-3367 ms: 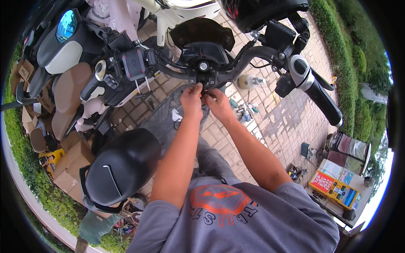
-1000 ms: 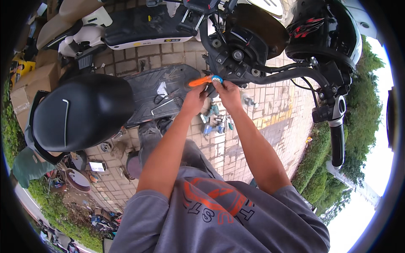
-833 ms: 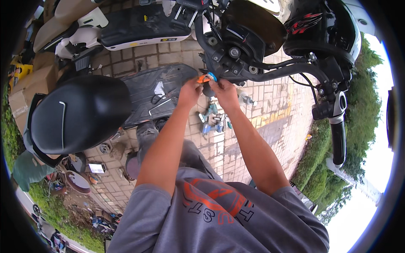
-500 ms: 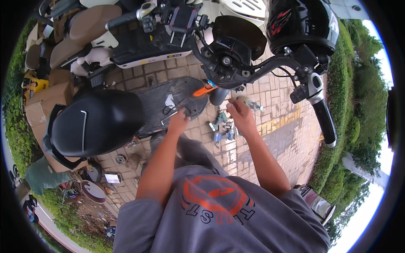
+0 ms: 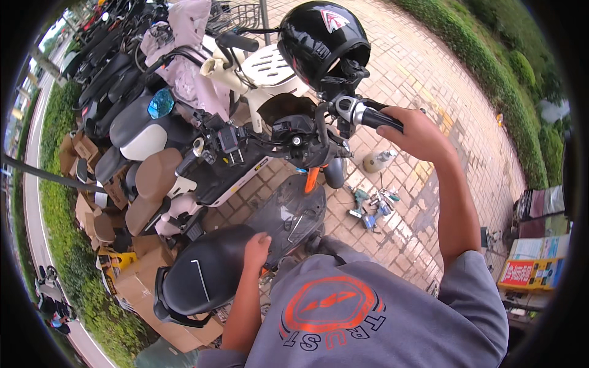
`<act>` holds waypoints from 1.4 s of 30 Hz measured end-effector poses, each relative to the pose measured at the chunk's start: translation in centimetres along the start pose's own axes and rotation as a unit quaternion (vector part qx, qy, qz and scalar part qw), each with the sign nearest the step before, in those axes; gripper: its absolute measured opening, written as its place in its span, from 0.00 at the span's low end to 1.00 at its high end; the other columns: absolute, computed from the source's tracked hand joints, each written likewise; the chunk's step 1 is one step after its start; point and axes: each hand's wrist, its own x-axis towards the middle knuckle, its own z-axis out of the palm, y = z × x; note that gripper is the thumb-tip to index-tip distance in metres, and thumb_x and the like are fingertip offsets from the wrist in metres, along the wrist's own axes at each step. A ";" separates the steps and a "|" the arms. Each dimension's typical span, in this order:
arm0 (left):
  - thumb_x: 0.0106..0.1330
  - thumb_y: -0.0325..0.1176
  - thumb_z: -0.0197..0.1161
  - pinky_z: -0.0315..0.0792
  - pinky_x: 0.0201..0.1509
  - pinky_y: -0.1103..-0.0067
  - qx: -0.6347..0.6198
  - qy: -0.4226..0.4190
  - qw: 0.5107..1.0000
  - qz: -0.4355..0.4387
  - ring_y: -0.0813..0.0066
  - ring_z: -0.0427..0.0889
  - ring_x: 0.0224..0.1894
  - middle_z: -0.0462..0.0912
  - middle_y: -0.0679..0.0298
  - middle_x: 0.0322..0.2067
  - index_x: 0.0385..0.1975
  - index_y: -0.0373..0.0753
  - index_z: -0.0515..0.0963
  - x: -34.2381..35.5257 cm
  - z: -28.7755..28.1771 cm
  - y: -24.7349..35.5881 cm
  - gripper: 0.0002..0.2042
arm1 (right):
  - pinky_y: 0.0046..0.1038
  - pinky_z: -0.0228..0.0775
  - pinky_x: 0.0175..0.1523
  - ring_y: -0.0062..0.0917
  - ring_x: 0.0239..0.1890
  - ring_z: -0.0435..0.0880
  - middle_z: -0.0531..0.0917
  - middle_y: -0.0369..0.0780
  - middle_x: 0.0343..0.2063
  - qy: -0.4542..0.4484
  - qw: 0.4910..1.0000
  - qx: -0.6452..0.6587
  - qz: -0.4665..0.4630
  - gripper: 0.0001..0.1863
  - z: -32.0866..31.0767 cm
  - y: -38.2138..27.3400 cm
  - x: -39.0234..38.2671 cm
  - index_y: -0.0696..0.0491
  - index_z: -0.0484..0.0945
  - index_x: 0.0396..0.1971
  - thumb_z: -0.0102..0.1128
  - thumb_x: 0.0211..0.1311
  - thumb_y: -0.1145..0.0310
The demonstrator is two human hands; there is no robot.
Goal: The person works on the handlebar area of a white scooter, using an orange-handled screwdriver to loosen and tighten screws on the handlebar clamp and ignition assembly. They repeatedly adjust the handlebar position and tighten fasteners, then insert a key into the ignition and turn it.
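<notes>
Right grip clasping handlebar | left grip: can't tell | rod on seat | tools on paving

The right edge of the pavement is lined by a hedge; cardboard boxes are heaped by its left edge, parked scooters crowded at the far left corner.

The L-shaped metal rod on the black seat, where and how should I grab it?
I'd pinch the L-shaped metal rod mid-shaft from above, bringing your left hand in from the right: the long straight shaft lies exposed on the black seat, its short bent end points left, and that hand is near the seat's right edge.
</notes>
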 end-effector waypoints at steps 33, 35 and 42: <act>0.58 0.35 0.61 0.69 0.49 0.64 0.204 0.276 0.938 -0.054 0.54 0.74 0.45 0.78 0.57 0.39 0.40 0.40 0.79 -10.2 -10.1 -11.1 0.11 | 0.17 0.55 0.23 0.12 0.20 0.68 0.76 0.32 0.21 0.085 0.960 0.224 0.146 0.22 6.3 0.0 -6.5 0.60 0.76 0.47 0.62 0.57 0.61; 0.57 0.34 0.61 0.68 0.48 0.62 0.263 0.325 0.906 -0.066 0.55 0.72 0.47 0.76 0.58 0.41 0.42 0.41 0.77 -11.5 -10.4 -10.9 0.13 | 0.16 0.50 0.19 0.09 0.15 0.63 0.73 0.31 0.19 0.072 0.961 0.220 0.149 0.22 5.1 0.2 -5.6 0.59 0.75 0.48 0.61 0.58 0.60; 0.58 0.35 0.62 0.69 0.49 0.61 0.296 0.284 0.878 -0.247 0.57 0.73 0.50 0.76 0.59 0.43 0.42 0.45 0.77 -10.4 -13.2 -15.1 0.12 | 0.16 0.50 0.19 0.10 0.16 0.63 0.73 0.32 0.18 0.020 0.964 0.222 0.143 0.24 3.5 0.5 -3.1 0.59 0.74 0.49 0.61 0.58 0.59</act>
